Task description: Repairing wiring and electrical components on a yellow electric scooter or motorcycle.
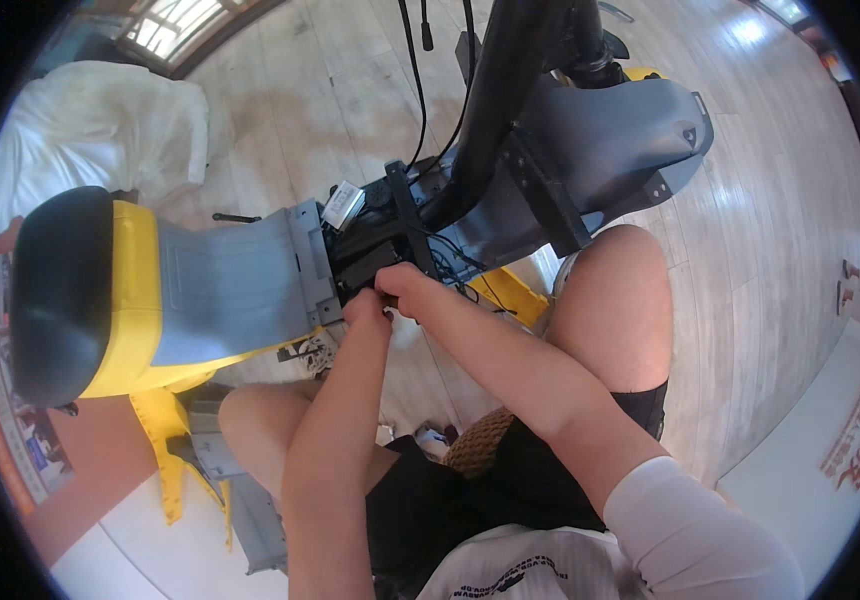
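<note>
Head view puts both of my hands together at the middle of the frame, pressed into the open gap of a small electric scooter lying across my lap line. My left hand point(368, 308) is curled tight, fingertips pinched on something small at the edge of the grey panel point(235, 285); what it pinches is hidden under the knuckles, so I cannot tell the part. My right hand point(405, 285) sits just beside it, touching it, fingers bent down into the black wiring bundle point(390, 245); whether it grips a wire or only presses there I cannot tell.

Left of my hands the grey panel runs to the yellow body point(135, 300) and the black seat point(55, 290). Far of them the black frame tube point(510, 90) rises, with a grey cover point(610, 140) to its right. A small white connector block point(343, 203) lies loose above the gap, near but not touching my fingers. Loose black cables point(415, 70) hang on the far side over the wooden floor point(780, 250).

My judgement on progress: the housing is already opened and the wiring exposed, so the stripping-down is done; the work inside the gap looks mid-way, with the connector still free and the covers not back on
</note>
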{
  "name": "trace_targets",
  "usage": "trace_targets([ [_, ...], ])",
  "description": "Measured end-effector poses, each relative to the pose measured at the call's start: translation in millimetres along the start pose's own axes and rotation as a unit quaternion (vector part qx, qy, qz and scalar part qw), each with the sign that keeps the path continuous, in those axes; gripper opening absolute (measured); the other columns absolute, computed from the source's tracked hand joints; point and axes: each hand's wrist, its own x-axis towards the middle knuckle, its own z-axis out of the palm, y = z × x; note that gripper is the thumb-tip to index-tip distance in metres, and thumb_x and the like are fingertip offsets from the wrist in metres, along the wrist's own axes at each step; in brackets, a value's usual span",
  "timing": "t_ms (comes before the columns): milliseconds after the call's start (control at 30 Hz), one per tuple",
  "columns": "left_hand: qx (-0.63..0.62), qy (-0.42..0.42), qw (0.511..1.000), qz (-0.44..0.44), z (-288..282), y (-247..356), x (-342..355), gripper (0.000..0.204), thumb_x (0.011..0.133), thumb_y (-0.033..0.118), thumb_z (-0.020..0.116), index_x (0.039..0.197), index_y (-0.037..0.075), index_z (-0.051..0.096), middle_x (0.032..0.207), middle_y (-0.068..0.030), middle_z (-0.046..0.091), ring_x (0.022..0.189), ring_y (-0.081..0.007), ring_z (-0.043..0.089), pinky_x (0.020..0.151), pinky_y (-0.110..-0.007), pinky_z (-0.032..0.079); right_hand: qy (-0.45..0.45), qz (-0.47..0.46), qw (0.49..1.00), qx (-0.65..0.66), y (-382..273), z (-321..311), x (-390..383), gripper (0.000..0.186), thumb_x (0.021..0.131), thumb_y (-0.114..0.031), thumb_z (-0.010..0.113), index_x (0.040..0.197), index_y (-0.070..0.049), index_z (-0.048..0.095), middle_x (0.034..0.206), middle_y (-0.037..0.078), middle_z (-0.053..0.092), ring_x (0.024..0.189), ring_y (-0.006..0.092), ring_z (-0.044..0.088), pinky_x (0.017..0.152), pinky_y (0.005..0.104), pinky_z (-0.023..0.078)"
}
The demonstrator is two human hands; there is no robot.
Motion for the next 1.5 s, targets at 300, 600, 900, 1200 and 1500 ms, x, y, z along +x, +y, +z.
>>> trace_targets([
  [300,0.103,-0.044,0.980,0.162,14,-17,-41,0.027,0.084,0.015,0.051,0.103,0.002,0.066,0.087,-0.0150,0.068,0.077,-0.0280,0.066,0.063,-0.044,0.049,0.035,-0.036,0.993,-0.109,-13,-26,-4,0.013,0.074,-0.003,0.057,0.081,0.001,0.068,0.086,0.020,0.066,0.082,0.0301,0.066,0.067,0.0379,0.050],
  [600,0.232,0.108,0.861,0.439,2,-35,-52,0.039,0.083,0.015,0.053,0.117,-0.001,0.063,0.099,-0.0228,0.068,0.092,-0.0382,0.065,0.082,-0.043,0.049,0.004,-0.306,0.730,-0.611,-18,-43,-23,0.014,0.068,0.004,0.065,0.068,-0.010,0.069,0.072,0.013,0.066,0.073,0.0269,0.067,0.063,0.0355,0.050],
  [900,0.328,-0.005,0.813,0.482,35,-36,-117,0.056,0.078,0.007,0.058,0.133,0.002,0.050,0.094,-0.0166,0.067,0.090,-0.0340,0.063,0.080,-0.041,0.049,0.073,-0.317,0.901,-0.286,12,-115,122,0.009,0.076,-0.003,0.057,0.080,0.001,0.065,0.082,0.019,0.065,0.076,0.0269,0.066,0.065,0.0388,0.051],
  [1200,0.600,-0.213,0.478,0.605,-7,98,-72,0.064,0.073,0.011,0.070,0.134,0.008,0.048,0.117,-0.0195,0.061,0.110,-0.0346,0.057,0.093,-0.043,0.046,0.090,-0.115,0.985,-0.091,12,-12,31,0.018,0.083,-0.004,0.053,0.098,0.000,0.062,0.098,0.016,0.062,0.081,0.0245,0.066,0.066,0.0319,0.056],
  [1500,0.597,-0.305,0.484,0.563,7,112,-41,0.059,0.075,0.022,0.074,0.127,0.004,0.054,0.103,-0.0219,0.066,0.097,-0.0402,0.062,0.086,-0.044,0.050,-0.032,-0.077,0.995,-0.048,-14,-32,10,0.024,0.086,0.005,0.045,0.104,-0.006,0.058,0.104,0.010,0.058,0.097,0.0242,0.061,0.075,0.0346,0.060],
])
